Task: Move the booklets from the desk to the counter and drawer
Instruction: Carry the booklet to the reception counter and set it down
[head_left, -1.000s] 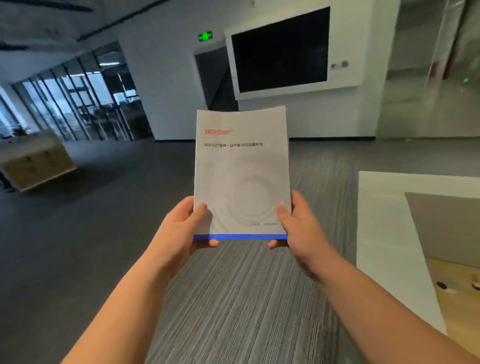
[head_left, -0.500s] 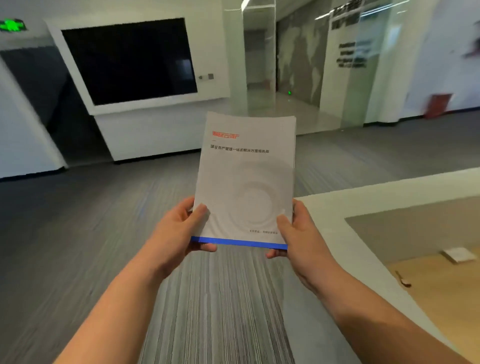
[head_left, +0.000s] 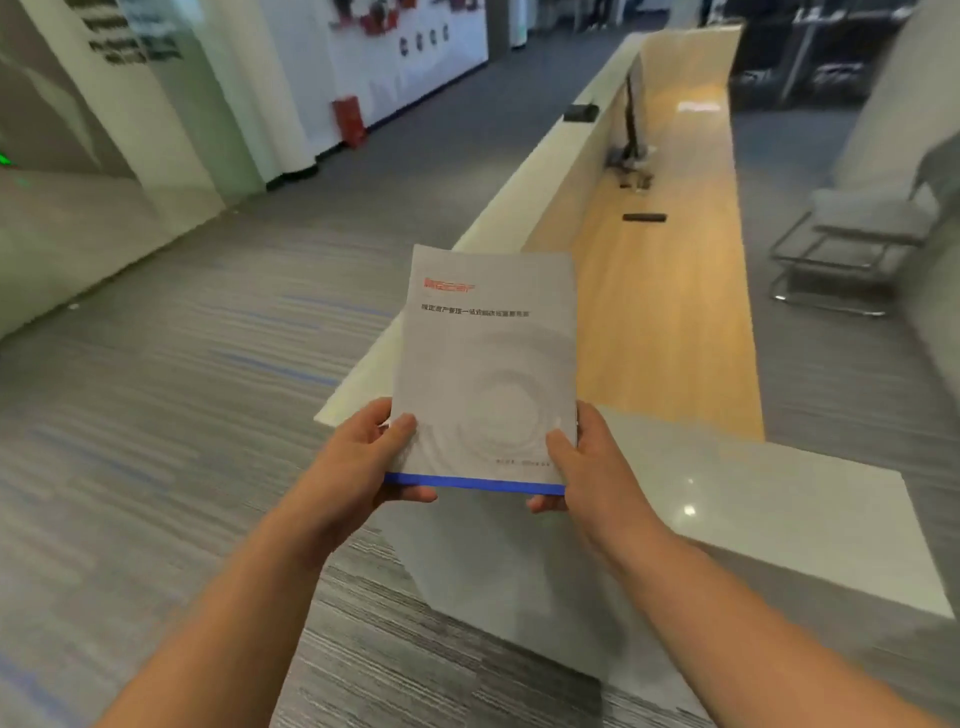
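Observation:
I hold a stack of grey booklets (head_left: 488, 364) with an orange logo and a blue bottom edge upright in front of me. My left hand (head_left: 358, 467) grips its lower left corner, thumb on the cover. My right hand (head_left: 587, 467) grips the lower right corner the same way. Behind the booklets runs a long reception counter with a raised white top (head_left: 530, 182) and a lower wooden desk surface (head_left: 670, 291). A grey glossy counter end (head_left: 753, 519) lies just beyond my right hand.
On the wooden surface stand a monitor (head_left: 631, 119) and a dark flat object (head_left: 644, 217). A grey chair with a metal frame (head_left: 857, 244) sits at the right. Striped grey carpet (head_left: 156, 415) covers the floor to the left. A red box (head_left: 349, 122) stands by the far wall.
My view has swung to the right, from the wall screen to the long counter. Both hands keep the same grip on the booklets, which stay centred before me.

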